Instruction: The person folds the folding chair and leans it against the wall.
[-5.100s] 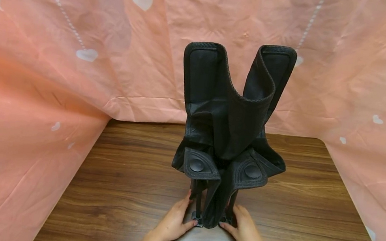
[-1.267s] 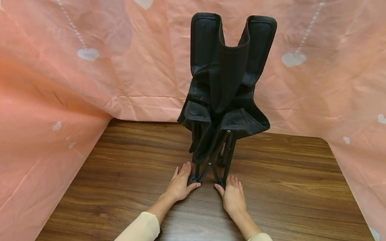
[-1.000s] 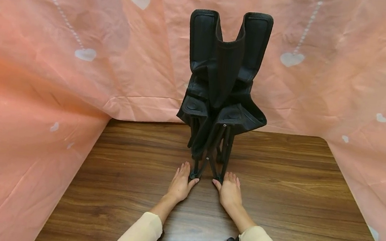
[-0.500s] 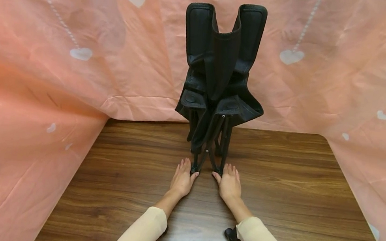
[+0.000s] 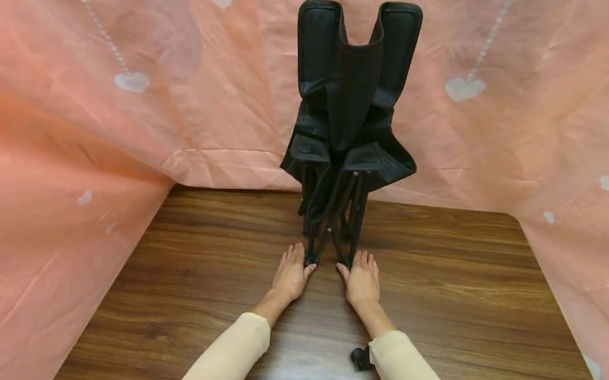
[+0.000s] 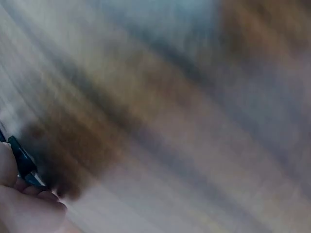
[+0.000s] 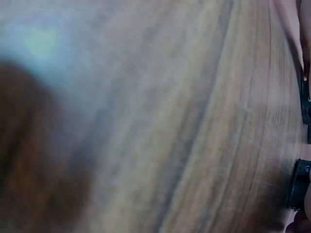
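Observation:
A black fabric folding camp chair (image 5: 351, 101), folded up, stands on the table at the far side, its crossed dark legs (image 5: 329, 229) below the bunched cloth. Against the foot of its near left leg lies my left hand (image 5: 290, 274), fingers straight along the outer side and thumb across the front. My right hand (image 5: 362, 284) mirrors this at the near right foot. In the left wrist view a dark foot (image 6: 22, 158) shows beside the fingers. Two black feet (image 7: 299, 184) appear at the right edge of the right wrist view.
The wooden table (image 5: 454, 307) reaches back to a pink curtain (image 5: 226, 87) with white hearts, which hangs behind and along both sides. Close behind the chair is the curtain. A black device (image 5: 361, 358) sits at my right wrist, under the cream sleeve (image 5: 413, 375).
The folded chair has slid away across the table toward the back curtain, with both hands following at its near feet. My forearms reach farther forward, and the sleeves have come into view.

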`<state>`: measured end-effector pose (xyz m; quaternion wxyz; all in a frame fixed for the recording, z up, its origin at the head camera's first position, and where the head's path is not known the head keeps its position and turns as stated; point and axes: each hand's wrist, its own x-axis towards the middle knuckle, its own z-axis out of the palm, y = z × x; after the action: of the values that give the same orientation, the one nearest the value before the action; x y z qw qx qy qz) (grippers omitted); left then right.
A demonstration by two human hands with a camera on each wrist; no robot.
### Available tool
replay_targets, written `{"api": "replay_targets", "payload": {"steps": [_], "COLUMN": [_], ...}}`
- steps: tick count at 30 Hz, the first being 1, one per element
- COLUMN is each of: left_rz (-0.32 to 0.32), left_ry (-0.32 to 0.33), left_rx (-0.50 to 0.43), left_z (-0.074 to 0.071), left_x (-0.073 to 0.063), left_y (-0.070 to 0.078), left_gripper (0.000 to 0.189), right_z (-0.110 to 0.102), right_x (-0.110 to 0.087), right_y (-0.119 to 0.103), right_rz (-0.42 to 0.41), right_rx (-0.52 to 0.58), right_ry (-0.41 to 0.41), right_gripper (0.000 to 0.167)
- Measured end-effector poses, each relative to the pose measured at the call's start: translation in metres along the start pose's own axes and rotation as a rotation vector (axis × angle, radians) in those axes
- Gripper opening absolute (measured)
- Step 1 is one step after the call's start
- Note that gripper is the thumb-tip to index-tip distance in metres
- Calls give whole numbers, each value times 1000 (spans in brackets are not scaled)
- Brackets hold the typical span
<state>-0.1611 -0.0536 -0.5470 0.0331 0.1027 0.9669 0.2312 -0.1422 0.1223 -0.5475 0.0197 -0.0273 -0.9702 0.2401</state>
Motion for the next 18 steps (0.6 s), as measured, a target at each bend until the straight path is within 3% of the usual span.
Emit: {"api": "replay_targets", "payload": {"steps": [8, 18], "left_rz": [-46, -84], "left_ry": [-37, -17], "left_rx": [68, 75], "left_z": [-7, -5], "left_x": [11, 22], "left_y": [0, 6], "left_gripper": [65, 65], "right_z": [4, 4], "right_x": [14, 25], "right_y": [-5, -3], "right_rz": [6, 20], "right_rx": [-29, -70], "right_ry": [-1, -43], "right_gripper": [71, 73]}}
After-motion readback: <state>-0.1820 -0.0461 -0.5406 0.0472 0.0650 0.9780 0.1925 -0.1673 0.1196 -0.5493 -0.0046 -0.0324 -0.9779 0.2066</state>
